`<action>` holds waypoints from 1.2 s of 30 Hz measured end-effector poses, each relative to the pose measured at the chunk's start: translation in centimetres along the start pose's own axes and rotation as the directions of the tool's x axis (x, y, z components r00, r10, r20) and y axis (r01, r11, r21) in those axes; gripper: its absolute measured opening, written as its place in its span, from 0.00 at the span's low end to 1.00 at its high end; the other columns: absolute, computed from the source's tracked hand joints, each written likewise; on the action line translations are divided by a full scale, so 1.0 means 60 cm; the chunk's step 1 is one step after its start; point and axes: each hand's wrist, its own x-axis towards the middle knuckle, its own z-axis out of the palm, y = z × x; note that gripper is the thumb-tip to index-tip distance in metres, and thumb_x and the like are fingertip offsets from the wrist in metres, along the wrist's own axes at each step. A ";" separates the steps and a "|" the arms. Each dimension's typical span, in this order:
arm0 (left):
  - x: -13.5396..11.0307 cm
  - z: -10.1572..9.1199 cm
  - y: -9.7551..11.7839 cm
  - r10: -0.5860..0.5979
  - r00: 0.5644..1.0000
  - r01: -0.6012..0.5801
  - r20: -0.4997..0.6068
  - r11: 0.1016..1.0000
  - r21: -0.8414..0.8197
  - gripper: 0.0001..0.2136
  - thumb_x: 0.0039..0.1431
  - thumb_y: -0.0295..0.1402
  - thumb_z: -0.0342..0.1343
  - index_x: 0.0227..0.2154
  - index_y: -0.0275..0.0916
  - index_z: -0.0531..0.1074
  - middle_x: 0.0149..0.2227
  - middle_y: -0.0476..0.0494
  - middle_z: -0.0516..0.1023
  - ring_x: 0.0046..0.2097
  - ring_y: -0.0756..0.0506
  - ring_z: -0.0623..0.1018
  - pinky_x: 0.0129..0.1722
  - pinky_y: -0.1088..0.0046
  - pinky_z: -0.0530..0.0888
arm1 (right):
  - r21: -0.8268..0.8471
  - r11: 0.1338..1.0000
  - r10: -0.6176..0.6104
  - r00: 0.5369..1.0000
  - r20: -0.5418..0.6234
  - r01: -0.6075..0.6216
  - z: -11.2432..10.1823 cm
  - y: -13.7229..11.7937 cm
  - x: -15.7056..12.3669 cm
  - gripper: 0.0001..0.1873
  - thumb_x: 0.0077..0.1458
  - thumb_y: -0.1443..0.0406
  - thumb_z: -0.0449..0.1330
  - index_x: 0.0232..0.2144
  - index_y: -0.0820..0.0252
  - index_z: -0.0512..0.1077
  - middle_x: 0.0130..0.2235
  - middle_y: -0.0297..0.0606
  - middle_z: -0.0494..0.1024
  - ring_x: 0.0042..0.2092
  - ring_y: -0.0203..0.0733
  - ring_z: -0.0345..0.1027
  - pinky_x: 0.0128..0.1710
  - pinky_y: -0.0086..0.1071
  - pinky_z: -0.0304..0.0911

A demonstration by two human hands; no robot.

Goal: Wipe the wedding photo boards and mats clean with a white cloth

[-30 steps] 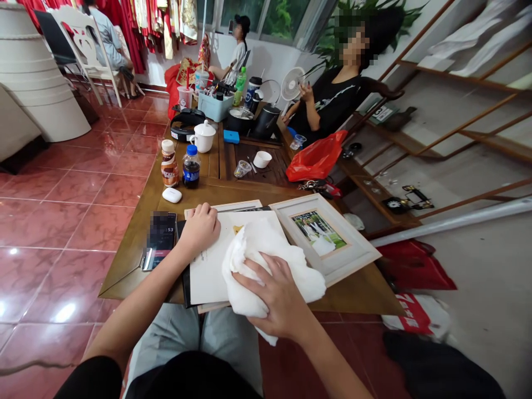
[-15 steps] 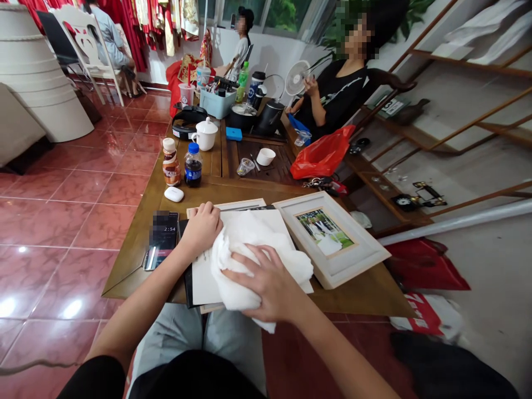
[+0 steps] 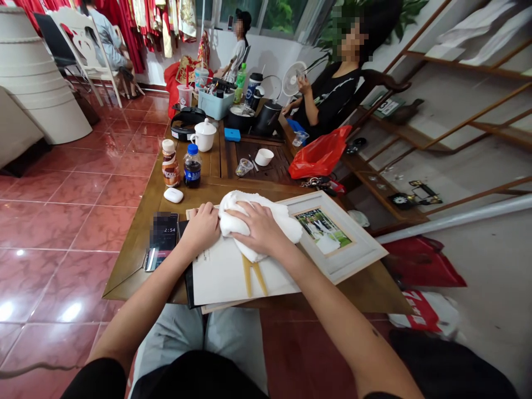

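A white board (image 3: 220,277) with a gold, leg-like mark (image 3: 254,277) lies on the table in front of me, a dark edge showing at its left. My left hand (image 3: 204,224) grips the board near its upper left, fingers bent and close together. In my right hand (image 3: 258,226) is a bunched white cloth (image 3: 239,204), pressed on the upper part of the board. The cloth covers part of the board and overlaps the left side of a white picture frame (image 3: 366,257) holding a photo.
Left of the board lies a phone (image 3: 162,241). Beyond are a white case (image 3: 173,195), two bottles (image 3: 192,169), a lidded white cup (image 3: 204,136) and a red plastic bag (image 3: 320,155). A person in black (image 3: 336,94) sits across at right, beside shelves (image 3: 440,144).
My right hand has pushed the cloth away from me, up the board, baring the gold mark below. My left hand stays at about the same place.
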 end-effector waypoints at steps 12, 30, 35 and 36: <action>-0.005 -0.004 0.004 -0.014 1.000 0.014 -0.009 1.000 -0.014 0.13 0.71 0.30 0.43 0.46 0.36 0.73 0.49 0.33 0.74 0.53 0.36 0.73 0.52 0.55 0.68 | 0.012 0.974 -0.226 0.974 0.021 0.226 0.007 -0.026 -0.095 0.35 0.62 0.43 0.57 0.66 0.48 0.69 0.68 0.47 0.66 0.68 0.69 0.51 0.62 0.60 0.49; -0.001 0.004 0.001 -0.015 0.998 0.016 -0.069 1.000 0.005 0.12 0.72 0.30 0.44 0.43 0.37 0.74 0.46 0.36 0.74 0.51 0.38 0.73 0.52 0.58 0.68 | -0.005 0.998 -0.061 0.996 -0.060 0.061 0.033 -0.128 -0.163 0.39 0.58 0.40 0.56 0.67 0.46 0.66 0.68 0.46 0.66 0.66 0.71 0.53 0.61 0.62 0.49; -0.001 0.007 -0.001 -0.020 0.998 0.022 -0.066 0.999 0.026 0.13 0.74 0.30 0.43 0.43 0.37 0.74 0.46 0.36 0.74 0.51 0.38 0.73 0.52 0.58 0.68 | -0.016 1.000 -0.014 0.998 -0.064 0.013 0.035 -0.140 -0.142 0.38 0.61 0.42 0.55 0.68 0.48 0.64 0.68 0.48 0.65 0.66 0.71 0.52 0.60 0.63 0.47; -0.001 0.007 -0.001 -0.027 0.998 0.028 -0.058 0.999 0.026 0.13 0.74 0.30 0.43 0.44 0.36 0.74 0.47 0.36 0.74 0.51 0.38 0.73 0.52 0.58 0.68 | -0.007 0.999 -0.032 0.998 -0.047 0.032 0.033 -0.139 -0.139 0.38 0.61 0.41 0.55 0.68 0.49 0.64 0.69 0.48 0.65 0.66 0.72 0.51 0.61 0.63 0.46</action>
